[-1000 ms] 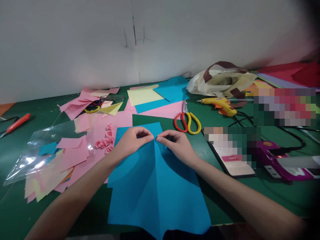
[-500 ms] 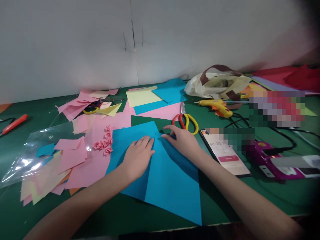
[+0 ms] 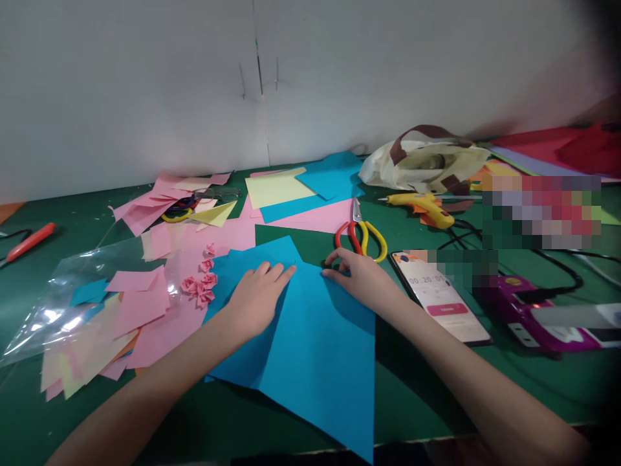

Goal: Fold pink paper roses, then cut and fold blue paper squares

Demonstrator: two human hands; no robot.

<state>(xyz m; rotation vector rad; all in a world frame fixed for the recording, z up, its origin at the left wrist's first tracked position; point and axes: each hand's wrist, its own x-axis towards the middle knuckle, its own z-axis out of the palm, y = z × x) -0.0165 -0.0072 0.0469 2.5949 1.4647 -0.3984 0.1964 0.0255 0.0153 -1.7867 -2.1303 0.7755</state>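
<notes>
A large blue sheet of paper with a fold line down it lies before me, its right part lifted and its near corner reaching the table's front edge. My left hand rests on the left part of the sheet, palm down, fingers stretched out. At the sheet's upper right edge, my right hand has thumb and index finger bent together on the paper; its other fingers are partly hidden. Small folded pink paper flowers lie left of the sheet. Scissors with red and yellow handles lie just beyond my right hand.
Pink paper pieces and a clear plastic bag lie left. At the back are blue and yellow sheets and a cloth bag. On the right are a yellow glue gun, phone, purple power strip and cables.
My left hand has gone from a pinch at the fold's top to lying flat on the left part. The blue sheet has turned, its near end swinging left. My right hand has shifted slightly right.
</notes>
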